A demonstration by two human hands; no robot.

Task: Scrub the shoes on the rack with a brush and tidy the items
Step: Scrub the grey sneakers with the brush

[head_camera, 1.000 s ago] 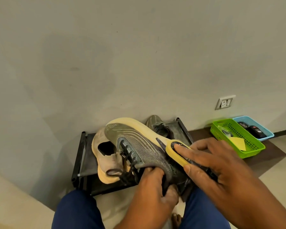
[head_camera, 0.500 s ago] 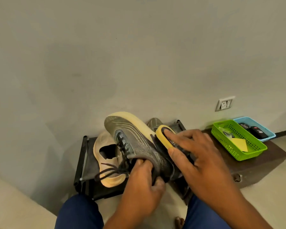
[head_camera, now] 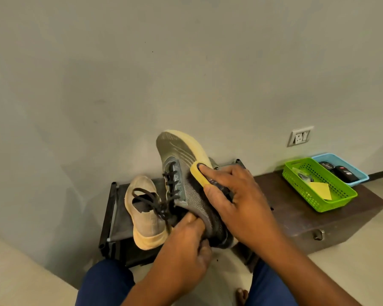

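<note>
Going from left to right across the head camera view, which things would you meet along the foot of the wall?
Black shoe rack → beige shoe resting on it → grey shoe held up → yellow brush → green basket → blue tray.

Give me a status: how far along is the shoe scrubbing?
Nothing clearly finished yet. In hand: the left hand grips the grey shoe at its heel, and the right hand presses the yellow brush against its side. Left: the tan shoe sits on the rack untouched, another shoe behind is mostly hidden, and the green basket still holds loose items.
</note>
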